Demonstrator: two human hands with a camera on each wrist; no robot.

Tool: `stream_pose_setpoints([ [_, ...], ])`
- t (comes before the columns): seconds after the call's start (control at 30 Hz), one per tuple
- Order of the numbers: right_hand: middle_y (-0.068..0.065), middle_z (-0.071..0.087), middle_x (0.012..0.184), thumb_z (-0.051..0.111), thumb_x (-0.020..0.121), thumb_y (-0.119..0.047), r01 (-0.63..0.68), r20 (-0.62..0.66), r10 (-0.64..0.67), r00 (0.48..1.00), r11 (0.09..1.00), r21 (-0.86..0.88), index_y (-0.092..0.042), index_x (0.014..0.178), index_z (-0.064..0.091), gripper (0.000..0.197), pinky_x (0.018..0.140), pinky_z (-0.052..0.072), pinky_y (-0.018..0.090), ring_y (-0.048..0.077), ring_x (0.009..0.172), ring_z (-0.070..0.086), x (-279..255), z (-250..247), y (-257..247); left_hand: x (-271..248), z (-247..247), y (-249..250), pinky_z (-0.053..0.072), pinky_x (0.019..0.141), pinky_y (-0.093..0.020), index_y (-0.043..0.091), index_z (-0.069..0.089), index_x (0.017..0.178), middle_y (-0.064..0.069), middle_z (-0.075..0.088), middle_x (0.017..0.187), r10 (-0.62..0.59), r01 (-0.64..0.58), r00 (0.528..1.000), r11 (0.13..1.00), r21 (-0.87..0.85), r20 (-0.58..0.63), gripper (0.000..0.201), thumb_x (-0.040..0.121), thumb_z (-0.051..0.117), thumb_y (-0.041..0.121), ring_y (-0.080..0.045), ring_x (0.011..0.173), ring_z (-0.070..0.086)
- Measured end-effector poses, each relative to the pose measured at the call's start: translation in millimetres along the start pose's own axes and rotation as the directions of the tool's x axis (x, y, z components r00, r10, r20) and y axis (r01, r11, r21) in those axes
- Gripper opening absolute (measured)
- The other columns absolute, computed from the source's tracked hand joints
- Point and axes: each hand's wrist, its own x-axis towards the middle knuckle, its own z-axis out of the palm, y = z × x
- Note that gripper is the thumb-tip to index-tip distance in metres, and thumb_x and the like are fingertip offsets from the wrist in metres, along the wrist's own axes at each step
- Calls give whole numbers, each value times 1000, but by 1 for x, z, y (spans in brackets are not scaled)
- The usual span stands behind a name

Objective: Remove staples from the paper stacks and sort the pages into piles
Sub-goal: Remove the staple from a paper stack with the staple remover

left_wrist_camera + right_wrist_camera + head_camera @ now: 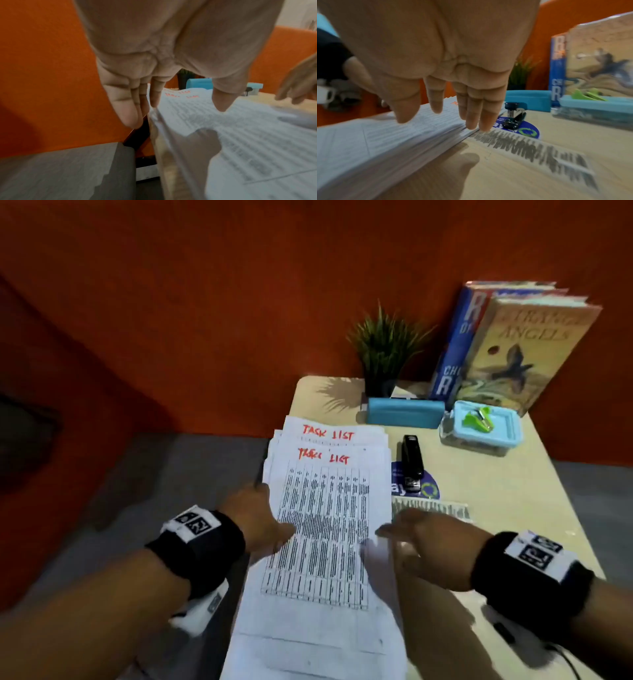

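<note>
A thick stack of printed pages, headed "TASK LIST" in red, lies along the left side of the desk. My left hand has straight fingers against the stack's left edge, and its thumb lies over the top sheet. My right hand flanks the right edge the same way, with its fingertips touching the side of the stack. Neither hand grips anything. A green staple remover sits on a blue-lidded box at the back right. No staple is visible.
A loose printed sheet lies just right of the stack, under my right hand. Beyond it a black stapler rests on a blue round sticker. A blue case, a small plant and leaning books line the back. The desk's left edge runs just beside the stack.
</note>
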Motion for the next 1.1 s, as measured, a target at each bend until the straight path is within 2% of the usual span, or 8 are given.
stream_pose_setpoints([
  [0.1, 1, 25, 157, 27, 74, -59, 28, 62, -23, 998, 996, -79, -45, 150, 24, 77, 110, 37, 37, 24, 140, 36, 25, 12, 5, 18, 15, -5, 54, 94, -37, 15, 47, 136, -2, 63, 128, -34, 36, 999, 998, -54, 30, 98, 62, 76, 72, -24, 113, 62],
  [0.23, -2, -3, 164, 37, 76, -62, 46, 82, -30, 996, 978, -204, -55, 148, 8, 78, 114, 34, 37, 24, 144, 29, 38, 32, 7, 21, 29, -6, 51, 80, -28, 26, 47, 101, 8, 60, 102, -7, 16, 999, 980, -199, 49, 54, 73, 88, 46, -16, 96, 62],
  [0.33, 0, -12, 163, 44, 88, -65, 53, 55, -38, 998, 950, -308, -57, 147, -2, 75, 117, 28, 36, 23, 147, 22, 38, 39, 6, 25, 36, -14, 43, 61, -26, 25, 45, 94, 10, 59, 94, -14, 5, 999, 959, -285, -30, 58, 67, 92, 45, -9, 82, 57],
  [0.5, -9, -17, 162, 44, 92, -63, 21, 23, -14, 1000, 938, -345, -60, 145, -2, 70, 120, 20, 34, 18, 150, 14, 30, 48, -5, 22, 47, -26, 50, 68, -27, 23, 60, 91, 6, 71, 95, 79, -131, 983, 935, -330, -165, 39, 72, 91, 38, -10, 83, 65],
  [0.73, -8, -3, 164, 53, 89, -59, -65, -82, 45, 996, 960, -273, -54, 146, 22, 65, 114, 20, 22, 11, 147, 21, 17, 58, -23, -4, 51, -35, 50, 70, -34, 8, 67, 95, -8, 70, 91, 168, -252, 917, 947, -201, -362, 31, 94, 72, 39, -25, 85, 66],
  [0.87, -6, 4, 163, 57, 87, -58, -157, -182, 121, 976, 967, -199, -47, 144, 36, 61, 115, 20, 26, 15, 148, 18, 6, 60, -34, -28, 53, -34, 30, 52, -28, 13, 51, 68, -3, 50, 69, 129, -195, 887, 975, -107, -443, 42, 106, 49, 32, -25, 70, 50],
  [1.0, -1, 33, 153, 59, 88, -54, -225, -421, 152, 894, 966, -129, -35, 137, 51, 53, 110, 30, 26, 14, 139, 34, -3, 59, -41, -44, 45, -39, 26, 51, -30, 12, 45, 64, -2, 43, 61, 132, -244, 830, 960, -140, -543, 45, 106, 48, 27, -25, 63, 45],
  [1.1, -1, 56, 133, 61, 88, -51, -247, -566, 202, 799, 969, -2, -25, 124, 63, 45, 93, 39, 26, 19, 121, 51, -6, 61, -39, -49, 36, -43, 31, 49, -26, 15, 56, 73, 1, 49, 63, 156, -407, 807, 846, -345, -569, 35, 106, 52, 27, -19, 60, 45],
])
